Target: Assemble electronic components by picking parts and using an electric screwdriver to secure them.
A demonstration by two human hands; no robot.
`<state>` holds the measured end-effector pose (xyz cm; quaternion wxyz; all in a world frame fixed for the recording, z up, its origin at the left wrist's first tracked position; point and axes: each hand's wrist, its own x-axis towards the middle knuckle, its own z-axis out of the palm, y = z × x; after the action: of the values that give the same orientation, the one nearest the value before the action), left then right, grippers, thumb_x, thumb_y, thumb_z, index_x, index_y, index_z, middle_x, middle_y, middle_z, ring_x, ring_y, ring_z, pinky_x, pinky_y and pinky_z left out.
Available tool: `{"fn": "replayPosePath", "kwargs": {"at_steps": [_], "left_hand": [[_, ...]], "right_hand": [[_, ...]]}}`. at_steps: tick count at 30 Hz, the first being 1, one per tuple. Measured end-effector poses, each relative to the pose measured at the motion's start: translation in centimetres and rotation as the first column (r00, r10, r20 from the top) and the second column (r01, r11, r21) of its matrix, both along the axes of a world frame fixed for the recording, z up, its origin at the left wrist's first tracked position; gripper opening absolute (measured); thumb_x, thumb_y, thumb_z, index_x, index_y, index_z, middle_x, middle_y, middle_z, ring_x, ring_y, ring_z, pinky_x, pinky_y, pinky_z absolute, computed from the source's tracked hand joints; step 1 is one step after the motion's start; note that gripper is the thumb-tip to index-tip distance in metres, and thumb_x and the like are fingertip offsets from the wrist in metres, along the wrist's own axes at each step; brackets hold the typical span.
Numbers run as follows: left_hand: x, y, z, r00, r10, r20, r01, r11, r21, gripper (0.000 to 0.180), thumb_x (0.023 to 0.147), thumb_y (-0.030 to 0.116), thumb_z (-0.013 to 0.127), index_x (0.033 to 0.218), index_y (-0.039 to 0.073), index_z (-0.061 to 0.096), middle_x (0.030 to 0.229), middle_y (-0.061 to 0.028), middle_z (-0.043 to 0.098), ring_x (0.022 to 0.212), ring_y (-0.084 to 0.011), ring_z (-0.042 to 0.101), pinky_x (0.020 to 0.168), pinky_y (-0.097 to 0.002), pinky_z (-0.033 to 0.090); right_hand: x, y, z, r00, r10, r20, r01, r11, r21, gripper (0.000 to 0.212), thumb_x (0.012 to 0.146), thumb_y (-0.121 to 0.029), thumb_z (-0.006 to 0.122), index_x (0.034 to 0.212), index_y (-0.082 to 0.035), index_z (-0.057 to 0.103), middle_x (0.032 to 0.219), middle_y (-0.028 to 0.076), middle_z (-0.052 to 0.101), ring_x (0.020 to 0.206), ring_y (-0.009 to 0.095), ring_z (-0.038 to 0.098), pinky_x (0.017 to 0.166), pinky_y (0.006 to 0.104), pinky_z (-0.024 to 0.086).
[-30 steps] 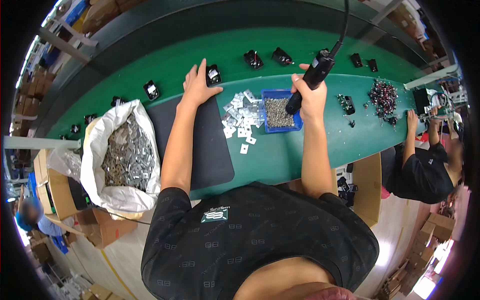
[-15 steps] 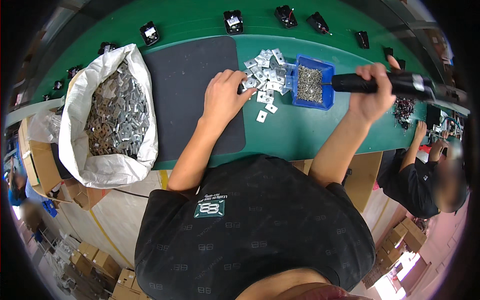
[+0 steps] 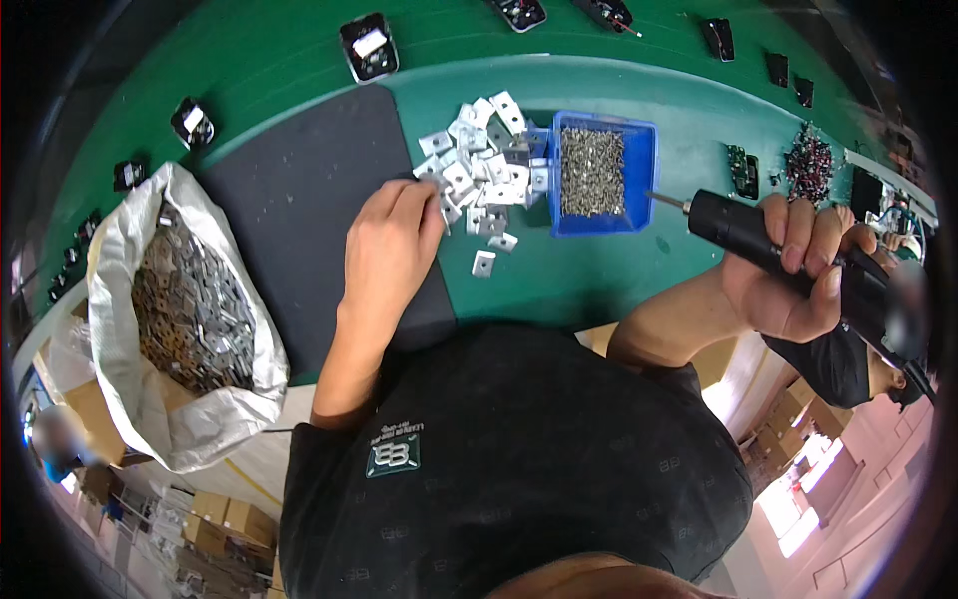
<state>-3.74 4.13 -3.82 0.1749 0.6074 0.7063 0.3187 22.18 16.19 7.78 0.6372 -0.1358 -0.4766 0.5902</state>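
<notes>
My left hand point(image 3: 389, 245) reaches to the near-left edge of a pile of square metal plates point(image 3: 489, 170), each with a hole. Its fingers are bent and pinched together, and a small metal plate point(image 3: 446, 217) shows at the fingertips. In my right hand point(image 3: 798, 265) is a black electric screwdriver point(image 3: 743, 228), the fingers wrapped round its body. The bit points left, close to the right rim of a blue tray point(image 3: 640, 180) of small screws point(image 3: 592, 170). Whether a screw sits on the bit is too small to tell.
A dark grey mat point(image 3: 309, 190) lies left of the plates. Beside it, a white sack point(image 3: 261, 329) stands full of metal pieces point(image 3: 190, 299). Black housings point(image 3: 369, 50) line the far green belt. Right of the tray are a circuit board point(image 3: 738, 172) and small red-black parts point(image 3: 808, 165). Other people work nearby.
My right hand has drawn the screwdriver back from the screws, toward me and right, bit now beyond the tray's rim. My left hand stays at the plates, fingers drawn closer together. The view has shifted.
</notes>
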Motion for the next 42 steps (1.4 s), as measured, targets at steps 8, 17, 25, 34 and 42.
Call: {"fn": "replayPosePath", "kwargs": {"at_steps": [8, 17, 25, 34, 42], "left_hand": [[-0.6, 8.4, 2.7, 0.991, 0.010, 0.136, -0.015, 0.999, 0.035, 0.009, 0.075, 0.005, 0.065, 0.084, 0.002, 0.062, 0.077, -0.0115, 0.061, 0.066, -0.0276, 0.060, 0.060, -0.0353, 0.048], [-0.8, 18.0, 0.7, 0.995, 0.090, 0.044, -0.095, 0.989, 0.112, 0.011, 0.076, 0.012, 0.069, 0.081, 0.003, 0.066, 0.083, -0.0124, 0.064, 0.076, -0.0258, 0.062, 0.067, -0.0348, 0.048], [-0.6, 19.0, -2.2, 0.969, 0.177, -0.175, -0.135, 0.965, 0.226, 0.011, 0.074, 0.020, 0.071, 0.078, 0.010, 0.069, 0.098, -0.0082, 0.062, 0.095, -0.0249, 0.056, 0.085, -0.0398, 0.039], [-1.0, 20.5, -2.1, 0.992, 0.119, 0.050, -0.121, 0.991, 0.054, 0.025, 0.072, 0.012, 0.072, 0.092, 0.004, 0.060, 0.086, -0.0103, 0.066, 0.081, -0.0237, 0.064, 0.072, -0.0337, 0.051], [-2.6, 20.8, -3.7, 0.989, 0.053, 0.141, -0.059, 0.998, 0.038, 0.030, 0.074, 0.014, 0.069, 0.103, 0.007, 0.066, 0.060, -0.0014, 0.057, 0.053, -0.0086, 0.051, 0.051, -0.0256, 0.040]], "right_hand": [[3.2, -1.7, 2.7, 0.982, -0.166, -0.088, 0.178, 0.972, 0.150, 0.039, 0.069, -0.013, 0.068, 0.106, -0.012, 0.055, 0.069, -0.005, 0.051, 0.055, 0.006, 0.048, 0.058, 0.0221, 0.038], [5.2, -1.8, 4.3, 0.955, -0.243, -0.173, 0.286, 0.908, 0.307, 0.032, 0.064, -0.016, 0.072, 0.095, -0.018, 0.063, 0.063, -0.010, 0.057, 0.052, 0.001, 0.053, 0.056, 0.0146, 0.042], [5.5, -0.8, 1.8, 0.964, -0.246, -0.105, 0.263, 0.942, 0.210, 0.041, 0.067, -0.015, 0.077, 0.103, -0.017, 0.057, 0.067, -0.007, 0.059, 0.055, 0.003, 0.056, 0.056, 0.0164, 0.046], [6.5, -0.5, 0.6, 0.975, -0.199, -0.102, 0.212, 0.966, 0.148, 0.038, 0.063, -0.015, 0.070, 0.099, -0.014, 0.057, 0.062, -0.007, 0.053, 0.050, 0.002, 0.047, 0.055, 0.0166, 0.035], [2.7, 0.1, -0.7, 0.996, -0.080, -0.028, 0.083, 0.990, 0.114, 0.048, 0.074, -0.015, 0.067, 0.118, -0.016, 0.047, 0.073, -0.004, 0.052, 0.056, 0.008, 0.049, 0.058, 0.0243, 0.038]]}}
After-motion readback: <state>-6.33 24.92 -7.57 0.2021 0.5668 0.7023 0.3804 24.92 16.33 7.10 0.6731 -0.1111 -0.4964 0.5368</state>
